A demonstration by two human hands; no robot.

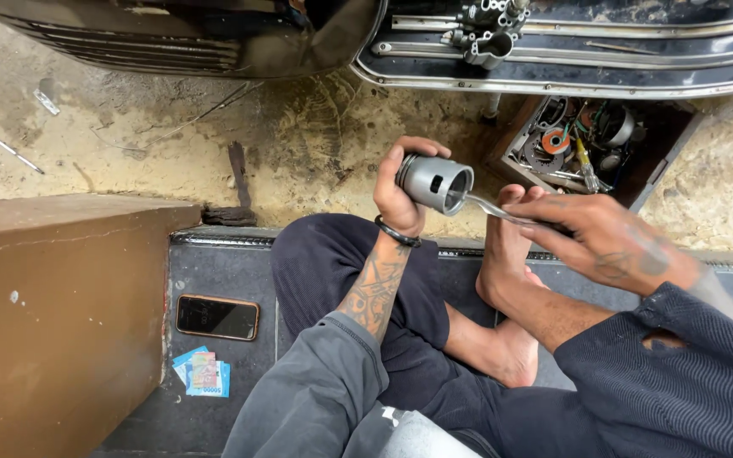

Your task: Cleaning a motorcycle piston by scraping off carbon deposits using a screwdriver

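— Piston [434,181], grey metal and shaped like a short cup: where exactly is it?

— It is in the left hand [402,193], held up above the person's dark trousers [332,263]. The fingers wrap around its closed end, pressed firmly on the round wall, and the open mouth looks toward the right side. On that wrist sits a black band [397,233].

— And the other hand?

— The right hand [604,242] is just to the right of the piston. Its fingers are closed together on a thin metal tool [494,209], and the tip of this tool touches the rim of the piston mouth (I cannot tell what kind of tool it is, because the handle is hidden in the hand).

— What lies around the piston?

— Behind it and to the right, on the sandy ground [299,144], stands a wooden box [587,146] full of small parts and tools. Further behind the piston is the dark footboard of a vehicle [604,59] with metal strips. Directly under the piston and the tool is a bare foot [502,254] of the person. Well to the left and lower than the piston, on a dark mat [214,271], lies a black phone [217,317], and just below it some banknotes [203,373]. Far to the left, a bent metal key [8,153] lies on the ground.
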